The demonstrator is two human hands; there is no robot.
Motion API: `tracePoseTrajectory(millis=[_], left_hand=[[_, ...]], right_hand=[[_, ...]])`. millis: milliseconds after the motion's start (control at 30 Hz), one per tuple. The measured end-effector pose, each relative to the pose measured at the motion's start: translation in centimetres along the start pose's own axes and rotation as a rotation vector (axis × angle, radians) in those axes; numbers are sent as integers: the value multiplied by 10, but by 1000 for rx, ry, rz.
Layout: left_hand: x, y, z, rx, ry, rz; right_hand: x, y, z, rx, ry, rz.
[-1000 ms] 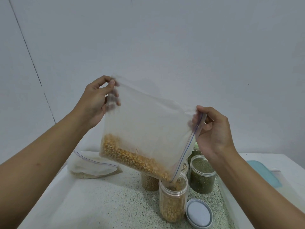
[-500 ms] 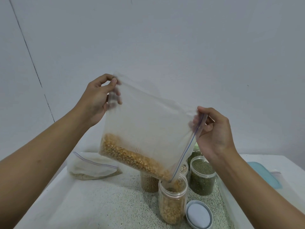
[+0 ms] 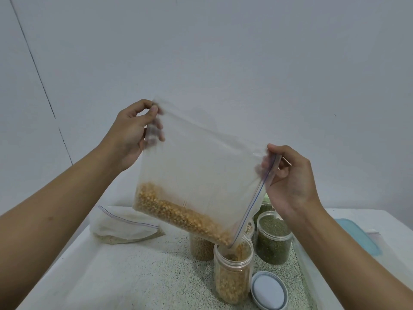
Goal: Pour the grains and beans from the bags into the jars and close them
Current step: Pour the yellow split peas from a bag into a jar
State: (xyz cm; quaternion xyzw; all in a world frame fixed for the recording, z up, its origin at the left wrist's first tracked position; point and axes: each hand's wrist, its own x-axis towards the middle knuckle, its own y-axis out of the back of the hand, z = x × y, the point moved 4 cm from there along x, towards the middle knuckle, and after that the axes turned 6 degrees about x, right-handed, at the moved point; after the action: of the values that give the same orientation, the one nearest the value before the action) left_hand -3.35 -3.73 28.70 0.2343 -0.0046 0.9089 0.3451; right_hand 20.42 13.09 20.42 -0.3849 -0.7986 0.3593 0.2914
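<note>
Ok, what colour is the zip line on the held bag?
Bluish purple; the zip line of the bag shows best in head view.

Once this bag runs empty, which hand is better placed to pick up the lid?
Probably the right hand: the lid lies right of the corn jar, below that arm; the left hand pinches the bag's far corner.

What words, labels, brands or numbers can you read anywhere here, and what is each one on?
None: no text can be read in this view.
The zip bag is unprinted, with only a blue seal line.
The open jar under it, the green-bean jar and the loose lid show no label.
</note>
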Motion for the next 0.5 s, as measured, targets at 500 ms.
tracePoseTrajectory(millis=[500], left_hand=[[-1, 0, 3, 1, -3, 5]], right_hand=[[-1, 0, -2, -22, 0, 9]])
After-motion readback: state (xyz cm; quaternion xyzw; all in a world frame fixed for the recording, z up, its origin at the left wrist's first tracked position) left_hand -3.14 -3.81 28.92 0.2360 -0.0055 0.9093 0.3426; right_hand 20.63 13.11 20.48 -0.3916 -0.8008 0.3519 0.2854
